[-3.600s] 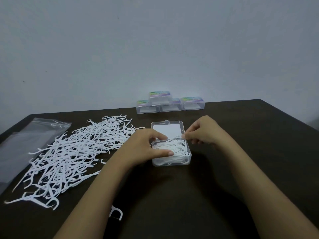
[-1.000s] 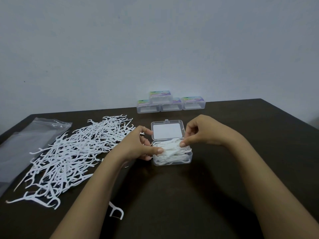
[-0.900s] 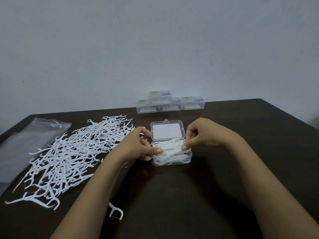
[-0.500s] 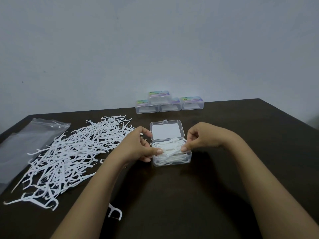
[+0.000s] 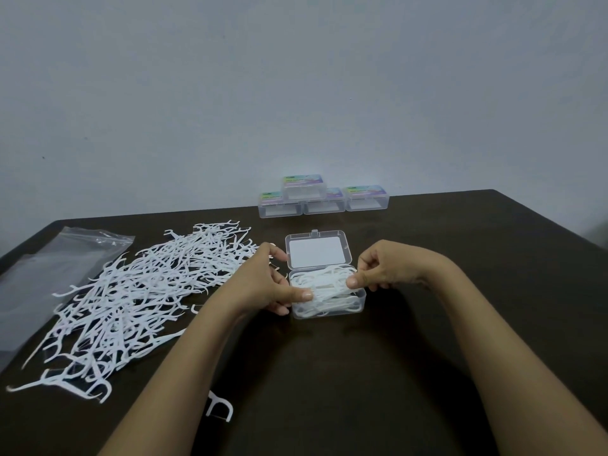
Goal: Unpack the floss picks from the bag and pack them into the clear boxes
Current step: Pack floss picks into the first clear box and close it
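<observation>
Your left hand [image 5: 263,284] grips the left side of the small clear plastic box [image 5: 360,302], which stands lid-open at the middle of the dark brown table [image 5: 460,324]. Its thumb presses the white floss picks [image 5: 329,289] heaped inside. Your right hand [image 5: 385,268] pinches those picks at the box's right end, thumb against curled fingers. The loose pile of floss picks [image 5: 138,291] lies to the left, beside the empty clear zip bag [image 5: 49,274].

Plain indoor room (home or workroom, unclear): dark table [image 5: 477,245] against bare pale wall [image 5: 296,77].
</observation>
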Available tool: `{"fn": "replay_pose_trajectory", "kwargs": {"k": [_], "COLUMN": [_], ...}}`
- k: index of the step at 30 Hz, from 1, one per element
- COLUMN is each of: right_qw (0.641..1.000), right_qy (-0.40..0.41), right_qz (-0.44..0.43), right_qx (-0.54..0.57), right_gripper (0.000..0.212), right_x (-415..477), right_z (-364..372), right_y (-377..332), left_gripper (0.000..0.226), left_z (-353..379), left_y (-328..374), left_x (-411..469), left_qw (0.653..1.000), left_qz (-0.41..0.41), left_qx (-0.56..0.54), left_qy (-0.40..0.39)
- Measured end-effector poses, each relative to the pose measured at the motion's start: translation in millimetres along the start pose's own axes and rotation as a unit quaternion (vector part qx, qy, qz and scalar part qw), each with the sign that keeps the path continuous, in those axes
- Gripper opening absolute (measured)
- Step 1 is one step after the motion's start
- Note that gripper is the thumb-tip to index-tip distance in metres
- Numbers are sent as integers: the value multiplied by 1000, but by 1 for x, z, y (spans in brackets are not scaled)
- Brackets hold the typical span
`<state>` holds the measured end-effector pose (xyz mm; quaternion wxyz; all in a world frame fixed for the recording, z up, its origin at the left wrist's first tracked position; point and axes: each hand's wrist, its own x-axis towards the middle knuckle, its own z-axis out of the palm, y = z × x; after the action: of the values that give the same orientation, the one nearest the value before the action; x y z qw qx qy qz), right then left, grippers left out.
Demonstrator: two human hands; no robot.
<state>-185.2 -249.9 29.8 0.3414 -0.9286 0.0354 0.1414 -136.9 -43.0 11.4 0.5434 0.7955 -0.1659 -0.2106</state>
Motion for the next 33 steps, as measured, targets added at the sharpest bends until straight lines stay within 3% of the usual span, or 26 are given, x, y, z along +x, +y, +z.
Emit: {"fn": "replay_pose_trajectory", "kwargs": {"k": [5,9,12,19,33], "right_qw": [999,988,979,973,950], "right_qy": [24,40,31,-7,-64], "right_qz": [14,30,30,38,12], "right_qx": [22,147,201,226,304], "right_gripper": [36,31,17,21,41], "right_x": [2,6,7,9,7], "right_z": [-1,1,1,0,-5], "right_y": [1,6,8,8,14], "left_gripper": [60,56,45,22,51], "left_z": [0,-2,0,1,-3], "left_y": [2,-1,-4,-4,-4], "left_x": [-1,4,4,3,1], "left_qw": [999,995,995,992,988], "left_qz": [-11,-43,-43,-39,-31], "left_qx": [-41,-79,-88,-116,-144], "left_qy": [21,41,21,11,-38]}}
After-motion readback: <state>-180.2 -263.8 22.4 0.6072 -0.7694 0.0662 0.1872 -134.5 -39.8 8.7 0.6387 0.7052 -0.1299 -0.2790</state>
